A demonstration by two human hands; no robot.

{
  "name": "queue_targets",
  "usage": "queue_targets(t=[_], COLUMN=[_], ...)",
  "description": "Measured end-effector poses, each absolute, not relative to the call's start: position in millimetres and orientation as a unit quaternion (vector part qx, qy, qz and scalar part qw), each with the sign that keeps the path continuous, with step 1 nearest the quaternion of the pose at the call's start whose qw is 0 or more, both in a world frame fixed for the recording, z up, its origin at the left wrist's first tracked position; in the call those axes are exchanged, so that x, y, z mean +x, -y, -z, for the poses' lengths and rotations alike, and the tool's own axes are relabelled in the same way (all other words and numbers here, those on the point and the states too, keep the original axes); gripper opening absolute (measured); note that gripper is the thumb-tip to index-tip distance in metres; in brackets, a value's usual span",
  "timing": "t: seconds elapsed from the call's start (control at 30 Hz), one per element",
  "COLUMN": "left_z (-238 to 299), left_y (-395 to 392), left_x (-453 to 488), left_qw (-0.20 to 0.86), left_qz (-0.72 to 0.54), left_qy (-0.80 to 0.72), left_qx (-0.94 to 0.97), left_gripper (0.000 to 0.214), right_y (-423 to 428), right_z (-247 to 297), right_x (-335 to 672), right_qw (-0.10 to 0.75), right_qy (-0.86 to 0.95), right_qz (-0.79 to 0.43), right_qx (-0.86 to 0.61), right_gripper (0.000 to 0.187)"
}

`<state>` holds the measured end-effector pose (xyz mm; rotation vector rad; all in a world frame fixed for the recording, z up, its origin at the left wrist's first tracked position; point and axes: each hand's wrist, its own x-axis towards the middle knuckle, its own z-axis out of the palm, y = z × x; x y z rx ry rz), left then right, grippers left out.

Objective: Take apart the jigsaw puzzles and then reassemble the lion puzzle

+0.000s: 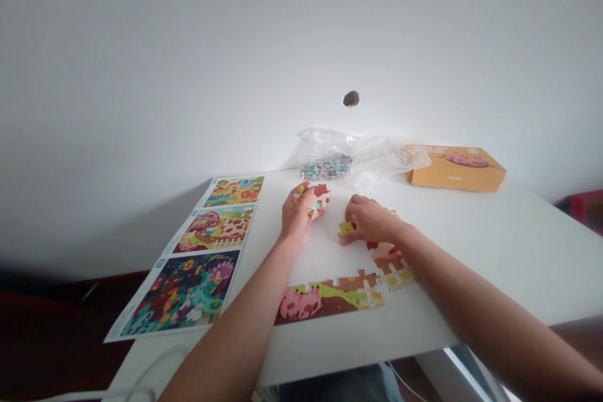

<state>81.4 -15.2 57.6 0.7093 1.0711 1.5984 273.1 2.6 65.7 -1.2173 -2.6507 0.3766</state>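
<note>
White counter makes the clock face, wall at twelve, centred between the left hand and right hand. At nine, the left hand grips a bunch of puzzle pieces; at three, the right hand's thumb and fingers are closed on a yellow-green piece. Joined strip, showing a pig and fence, lies at six; fence pieces at four. Farther out: picture sheet at nine, clear bag at twelve, orange box at two.
</note>
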Motion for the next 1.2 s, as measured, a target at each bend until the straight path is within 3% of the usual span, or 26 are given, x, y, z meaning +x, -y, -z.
queue_targets(t=[0.17, 0.37, 0.57, 0.73, 0.87, 1.0, 1.1, 1.2], left_z=[-55, -50, -48, -44, -46, -53, -57, -56], left_y=[15, 14, 12, 12, 16, 25, 30, 32], left_x=[83, 83, 81, 80, 81, 83, 83, 81], left_qw=[0.535, 0.516, 0.515, 0.481, 0.435, 0.439, 0.378, 0.315], left_qz=[-0.647, -0.645, -0.645, -0.64, -0.613, -0.552, -0.513, -0.487], left_qy=[-0.442, -0.445, -0.452, -0.474, -0.5, -0.466, -0.433, -0.405], left_qx=[0.315, 0.347, 0.337, 0.367, 0.431, 0.534, 0.638, 0.707], left_gripper=[0.056, 0.054, 0.053, 0.051, 0.044, 0.041, 0.038, 0.038], right_y=[-7, -6, -6, -5, 1, 3, 1, -1], right_z=[-64, -73, -79, -76, -76, -72, -67, -64], right_x=[272, 283, 293, 286, 280, 275, 273, 272], right_qw=[0.117, 0.113, 0.058, 0.112, 0.235, 0.34, 0.34, 0.311], right_qy=[0.868, 0.88, 0.891, 0.878, 0.86, 0.826, 0.824, 0.845], right_qz=[-0.182, -0.16, -0.17, -0.214, -0.286, -0.282, -0.26, -0.234], right_qx=[-0.447, -0.434, -0.417, -0.413, -0.351, -0.351, -0.371, -0.367], right_gripper=[0.032, 0.059, 0.041, 0.026, 0.012, 0.036, 0.057, 0.061])
